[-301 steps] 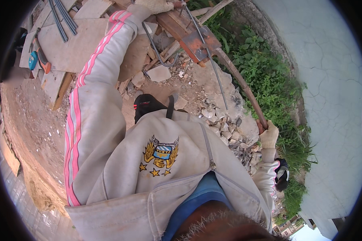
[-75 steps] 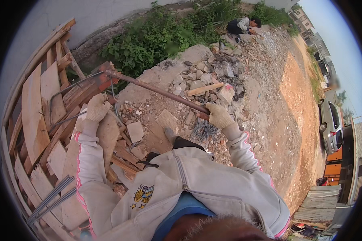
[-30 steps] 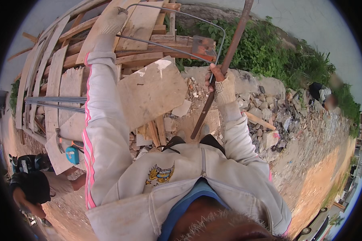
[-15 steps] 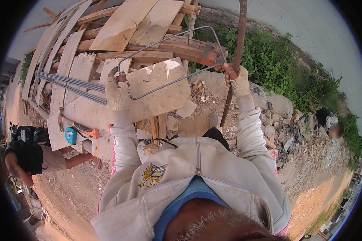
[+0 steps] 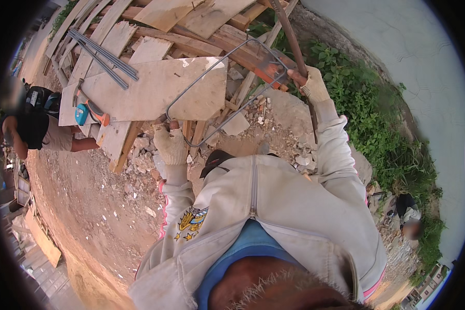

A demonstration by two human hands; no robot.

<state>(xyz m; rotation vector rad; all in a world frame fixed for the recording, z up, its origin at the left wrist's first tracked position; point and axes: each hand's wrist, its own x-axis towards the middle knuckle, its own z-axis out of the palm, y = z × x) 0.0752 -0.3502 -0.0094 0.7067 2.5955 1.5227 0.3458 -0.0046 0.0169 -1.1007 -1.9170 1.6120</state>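
My gloved left hand (image 5: 170,143) closes its bare fingertips around the near left corner of a steel rod (image 5: 194,87) bent into a long, roughly rectangular loop. The loop slants away to the right. Its far end lies at a rusty orange metal block (image 5: 270,71) fixed on a timber beam. Beside that end, my gloved right hand (image 5: 315,85) is wrapped around a long brown metal bar (image 5: 290,33). The bar stretches far past the hand, and its lower part runs down beside my right sleeve.
Left of the loop, a plywood sheet (image 5: 139,93) bears a bundle of straight steel rods (image 5: 104,61), a hammer (image 5: 92,109) and a teal tape measure (image 5: 81,114). Planks are piled beyond. Rubble lies below, green plants (image 5: 354,88) grow at right. One person (image 5: 33,126) is at left, another (image 5: 411,212) far right.
My left hand has come down toward me with the loop's near corner, so the loop slants more steeply. The right hand still holds the bar. The whole view has turned.
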